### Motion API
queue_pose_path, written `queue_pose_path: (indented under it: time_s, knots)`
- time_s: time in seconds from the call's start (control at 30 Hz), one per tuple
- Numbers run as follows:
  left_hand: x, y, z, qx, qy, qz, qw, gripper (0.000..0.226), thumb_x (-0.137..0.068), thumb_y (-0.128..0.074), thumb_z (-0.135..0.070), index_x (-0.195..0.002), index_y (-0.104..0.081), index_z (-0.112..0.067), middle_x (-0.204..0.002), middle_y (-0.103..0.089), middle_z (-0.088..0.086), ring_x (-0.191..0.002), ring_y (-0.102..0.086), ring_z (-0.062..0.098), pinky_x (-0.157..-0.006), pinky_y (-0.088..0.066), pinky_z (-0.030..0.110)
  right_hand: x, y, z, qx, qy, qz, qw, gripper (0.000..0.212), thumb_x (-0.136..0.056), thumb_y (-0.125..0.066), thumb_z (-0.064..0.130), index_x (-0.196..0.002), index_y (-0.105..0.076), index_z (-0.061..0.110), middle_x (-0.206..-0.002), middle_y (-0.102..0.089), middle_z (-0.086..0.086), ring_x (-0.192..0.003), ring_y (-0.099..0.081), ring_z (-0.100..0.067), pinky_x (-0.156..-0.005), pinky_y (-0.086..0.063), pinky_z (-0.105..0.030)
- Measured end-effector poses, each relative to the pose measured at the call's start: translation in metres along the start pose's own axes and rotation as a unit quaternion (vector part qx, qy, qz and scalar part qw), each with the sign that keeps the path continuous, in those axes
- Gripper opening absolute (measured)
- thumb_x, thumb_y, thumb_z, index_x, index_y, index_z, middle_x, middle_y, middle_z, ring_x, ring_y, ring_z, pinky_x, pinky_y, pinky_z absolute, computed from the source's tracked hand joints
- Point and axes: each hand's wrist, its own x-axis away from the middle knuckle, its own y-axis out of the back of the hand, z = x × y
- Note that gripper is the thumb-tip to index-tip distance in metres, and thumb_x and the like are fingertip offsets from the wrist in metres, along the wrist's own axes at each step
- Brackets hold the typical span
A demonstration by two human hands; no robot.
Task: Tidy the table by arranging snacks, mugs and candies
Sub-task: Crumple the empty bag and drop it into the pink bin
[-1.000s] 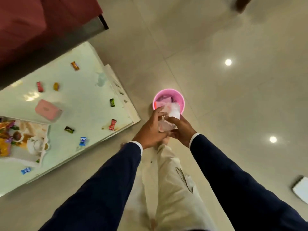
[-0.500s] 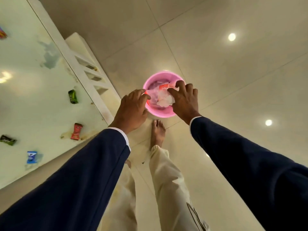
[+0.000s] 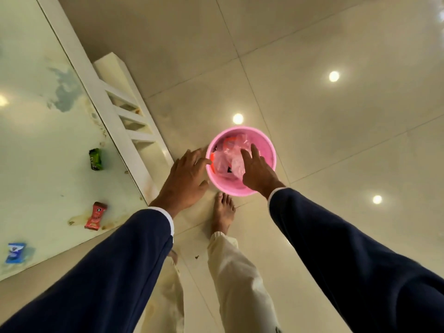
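A pink bin (image 3: 270, 150) stands on the floor in front of my feet, with crumpled clear and orange wrappers (image 3: 228, 159) inside it. My right hand (image 3: 257, 171) reaches into the bin with fingers straight, touching the wrappers. At the bin's left rim my left hand (image 3: 186, 179) rests with relaxed fingers, holding nothing. On the pale glass table (image 3: 36, 140) to the left lie a green candy (image 3: 95, 159), a red candy (image 3: 95, 216) and a blue candy (image 3: 15, 253).
The table's white frame and leg (image 3: 125, 111) run diagonally close to the bin's left side. My bare foot (image 3: 222, 212) stands just below the bin. Glossy beige floor tiles reflect ceiling lights to the right.
The wrappers I held over the bin now lie inside it, out of my grip. My right hand has gone deeper into the bin. The view has dropped closer to the floor.
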Motion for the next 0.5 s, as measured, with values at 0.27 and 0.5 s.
queue_pose_path:
  time_s: [0.27, 0.5]
  knots:
    - [0.058, 0.101, -0.054, -0.101, 0.062, 0.004, 0.993, 0.094, -0.091, -0.056, -0.053, -0.161, -0.002, -0.023, -0.168, 0.018, 0.006, -0.154, 0.017, 0.030, -0.121, 0.004, 0.058, 0.095, 0.094, 0.047, 0.081, 0.134, -0.107, 0.982, 0.084, -0.093, -0.058, 0.048, -0.157, -0.020, 0.009, -0.163, -0.018, -0.023, -0.148, -0.027, -0.040, -0.116, -0.033, -0.056]
    - [0.161, 0.219, -0.077, -0.139, 0.111, -0.113, 0.978, 0.096, -0.091, -0.045, -0.066, -0.161, 0.004, -0.021, -0.168, 0.014, 0.007, -0.155, 0.013, 0.031, -0.122, -0.002, 0.062, 0.192, 0.198, 0.157, 0.128, 0.224, -0.187, 0.948, 0.089, -0.094, -0.038, 0.068, -0.159, -0.005, 0.016, -0.167, -0.003, -0.017, -0.153, -0.012, -0.036, -0.121, -0.019, -0.057]
